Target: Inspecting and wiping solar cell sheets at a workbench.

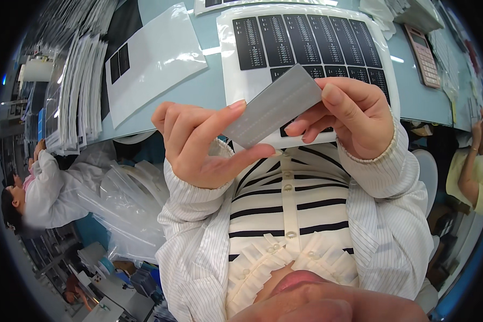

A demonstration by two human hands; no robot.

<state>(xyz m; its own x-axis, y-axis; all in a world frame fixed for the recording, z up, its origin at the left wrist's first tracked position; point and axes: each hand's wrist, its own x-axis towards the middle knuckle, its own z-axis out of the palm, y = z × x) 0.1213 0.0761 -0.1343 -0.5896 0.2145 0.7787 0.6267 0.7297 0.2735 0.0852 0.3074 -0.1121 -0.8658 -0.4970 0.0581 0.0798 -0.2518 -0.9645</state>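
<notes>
A thin grey rectangular plate (276, 107) with faint rows of marks is held tilted above the front edge of the table. My left hand (198, 145) is closed on its lower left end, index finger at one edge and thumb by the opposite edge. At the other end, my right hand (362, 112) pinches the right corner between thumb and fingers. Behind the plate lies a white sheet (247, 88) carrying rows of black printed rectangular labels (304, 38), partly covered by the plate and my right hand.
On the pale blue table, a glossy white sheet (161, 64) with two black labels lies left. Stacked plastic-sleeved sheets (80, 91) stand farther left, above clear plastic bags (129, 206). A pink calculator (423, 56) sits at the right. People are at both sides.
</notes>
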